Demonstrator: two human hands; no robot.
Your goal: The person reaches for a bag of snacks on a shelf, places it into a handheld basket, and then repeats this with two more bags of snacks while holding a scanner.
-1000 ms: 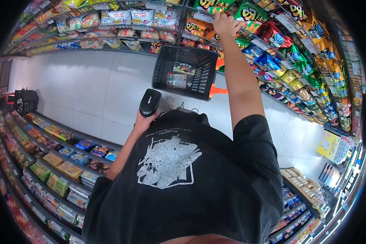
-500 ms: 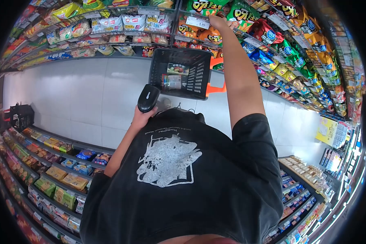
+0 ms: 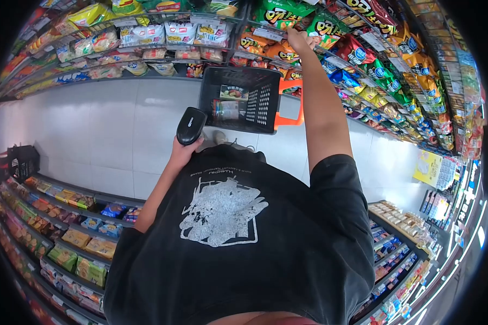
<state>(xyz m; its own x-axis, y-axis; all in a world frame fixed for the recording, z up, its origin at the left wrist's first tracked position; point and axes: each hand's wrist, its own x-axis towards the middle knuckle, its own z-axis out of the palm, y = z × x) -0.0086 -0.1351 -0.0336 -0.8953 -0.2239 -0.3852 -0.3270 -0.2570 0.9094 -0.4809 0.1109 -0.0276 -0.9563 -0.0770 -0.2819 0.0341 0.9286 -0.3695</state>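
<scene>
My left hand is wrapped round the lower end of a black handheld scanner, low in front of my shirt. With the arm stretched out, my right hand is at the upper shelf edge, beside a green snack bag. Its fingers are partly hidden at the bag's edge, so a grip cannot be made out. Another green bag lies just left of that hand. Below the shelves stands a black basket with orange handles, holding a few packages.
Snack shelves run across the front and curve down the right. Lower shelves with boxed goods stand behind me on the left. A black crate sits at the far left, and a yellow sign is at the right.
My right hand has moved slightly right and down, from the price label towards the green bag on the right. My left hand and the scanner have shifted slightly left.
</scene>
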